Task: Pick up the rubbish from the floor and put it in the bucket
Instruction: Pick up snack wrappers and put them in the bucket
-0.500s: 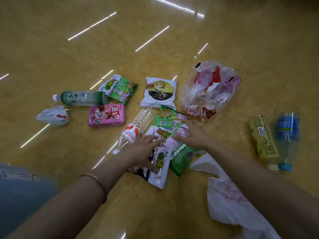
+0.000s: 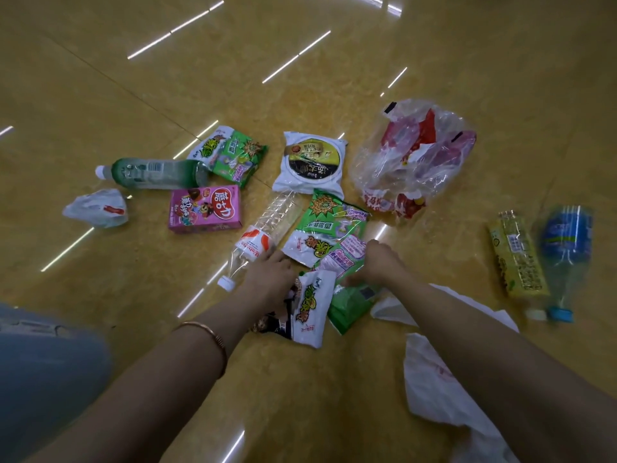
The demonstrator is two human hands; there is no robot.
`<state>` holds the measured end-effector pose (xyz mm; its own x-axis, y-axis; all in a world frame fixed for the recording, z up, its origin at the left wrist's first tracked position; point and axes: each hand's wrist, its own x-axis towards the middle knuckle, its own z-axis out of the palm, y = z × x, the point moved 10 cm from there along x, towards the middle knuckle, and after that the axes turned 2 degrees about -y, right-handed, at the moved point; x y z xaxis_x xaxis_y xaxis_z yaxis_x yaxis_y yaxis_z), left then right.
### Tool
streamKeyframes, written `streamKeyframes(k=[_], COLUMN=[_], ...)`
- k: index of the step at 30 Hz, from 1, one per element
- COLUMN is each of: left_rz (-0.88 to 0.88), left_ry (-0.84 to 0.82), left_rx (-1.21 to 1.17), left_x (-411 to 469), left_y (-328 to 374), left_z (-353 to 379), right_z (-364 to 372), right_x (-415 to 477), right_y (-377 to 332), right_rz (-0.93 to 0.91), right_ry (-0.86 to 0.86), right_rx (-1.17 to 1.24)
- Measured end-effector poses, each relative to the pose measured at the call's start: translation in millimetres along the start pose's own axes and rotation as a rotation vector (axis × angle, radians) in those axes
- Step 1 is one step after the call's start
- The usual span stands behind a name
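Rubbish lies scattered on the yellow floor; no bucket is in view. In the middle is a pile of snack wrappers. My left hand [image 2: 270, 279] curls down onto a white snack wrapper [image 2: 312, 312], whose edge stands up beside the fingers. My right hand [image 2: 379, 264] pinches a green and pink wrapper [image 2: 349, 304] with thumb and curled fingers. Another green wrapper [image 2: 330, 218] lies just beyond both hands. A clear bottle with a red label [image 2: 267, 228] lies touching my left hand's far side.
Around the pile lie a pink box [image 2: 205, 208], a green bottle [image 2: 153, 173], a far green wrapper [image 2: 233, 155], a round noodle packet [image 2: 312, 162], a clear bag [image 2: 414, 162], yellow [image 2: 517, 255] and blue [image 2: 567, 242] bottles, and white bags [image 2: 96, 208] [image 2: 434, 379]. My knee [image 2: 43, 379] is lower left.
Both hands lay flatter on the wrappers before. Now their fingers have curled in and the white wrapper's edge has lifted beside my left hand.
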<state>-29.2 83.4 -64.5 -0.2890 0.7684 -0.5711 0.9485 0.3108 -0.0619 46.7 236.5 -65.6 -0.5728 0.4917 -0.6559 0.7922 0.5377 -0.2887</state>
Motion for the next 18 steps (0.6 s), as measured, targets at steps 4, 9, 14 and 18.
streamKeyframes(k=[4,9,14,18], left_rz=[0.014,-0.067,-0.141,-0.131], left_ry=[0.010,0.062,0.098,0.190], left_rx=[-0.089,-0.256,-0.513,-0.689], left_x=[-2.6,-11.5,-17.7,-24.5], left_y=[1.8,-8.7,-33.1,-48.0], left_z=[-4.5,-20.0,-33.8,-64.8], right_z=[-3.0,-7.4,-27.5,-57.3], right_x=[-4.5,-12.7,-23.1,-27.3], right_y=[-11.7,-10.2,-8.0,-15.7], right_rz=[-0.085,-0.130,-0.176,-0.221], right_ry=[0.005,0.039,0.075,0.073], right_rx=[0.054,0.090,0.292,0.402])
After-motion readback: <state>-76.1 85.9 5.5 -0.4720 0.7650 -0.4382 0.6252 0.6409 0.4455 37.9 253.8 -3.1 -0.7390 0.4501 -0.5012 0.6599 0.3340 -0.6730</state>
